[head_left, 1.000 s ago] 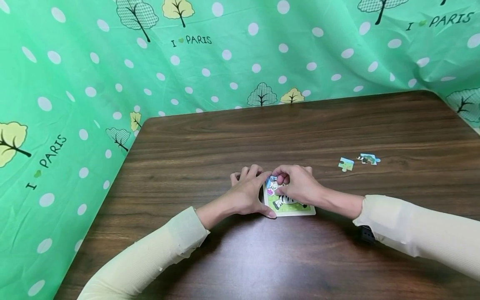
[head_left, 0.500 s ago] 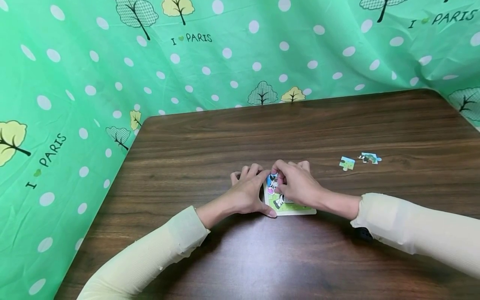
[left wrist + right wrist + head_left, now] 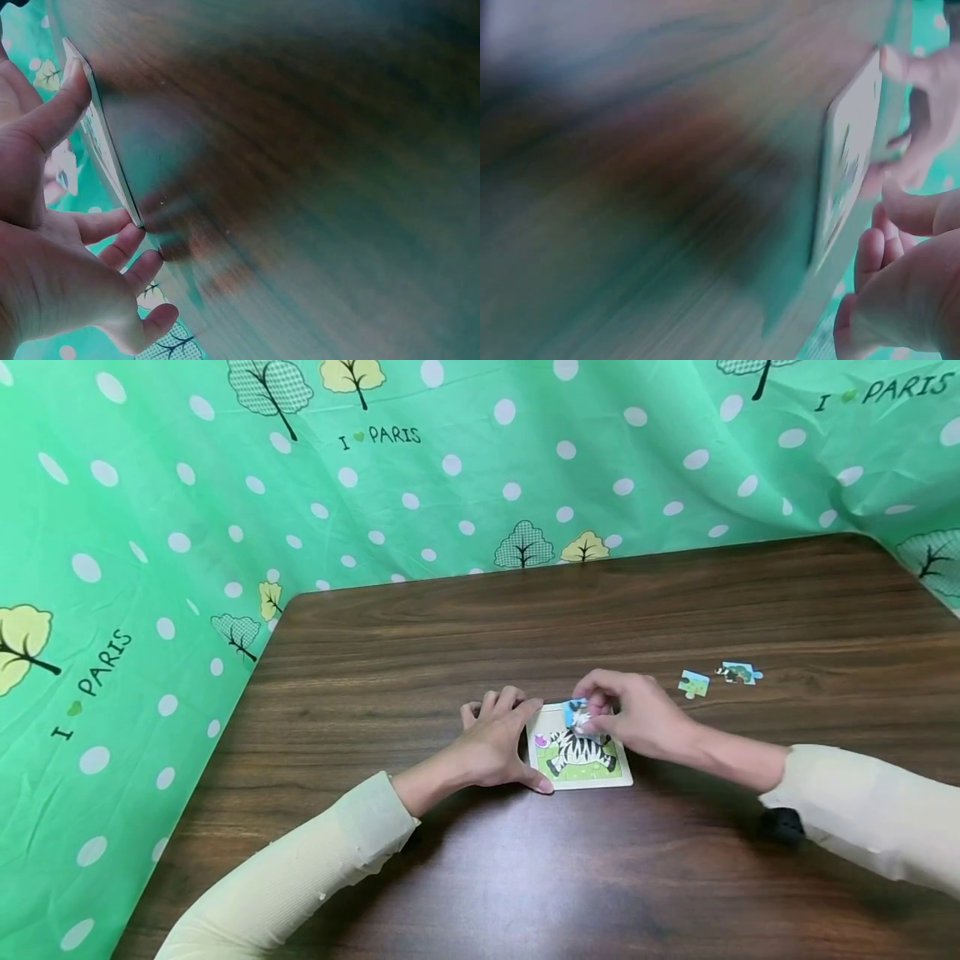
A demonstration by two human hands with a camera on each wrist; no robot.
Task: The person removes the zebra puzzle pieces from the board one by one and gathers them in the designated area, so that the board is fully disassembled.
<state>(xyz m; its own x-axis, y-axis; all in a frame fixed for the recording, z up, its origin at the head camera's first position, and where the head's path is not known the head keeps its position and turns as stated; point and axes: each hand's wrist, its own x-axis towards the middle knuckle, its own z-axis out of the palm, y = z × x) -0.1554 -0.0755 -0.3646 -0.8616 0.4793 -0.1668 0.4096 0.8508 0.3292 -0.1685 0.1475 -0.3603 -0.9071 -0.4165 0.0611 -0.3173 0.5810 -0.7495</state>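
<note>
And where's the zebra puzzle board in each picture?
Head: the puzzle board is just right of and below the middle.
Left wrist: the puzzle board is at the upper left, nearly edge-on.
Right wrist: the puzzle board is right of the middle, slanting.
Shared landmark: the left hand, touching its edge.
</note>
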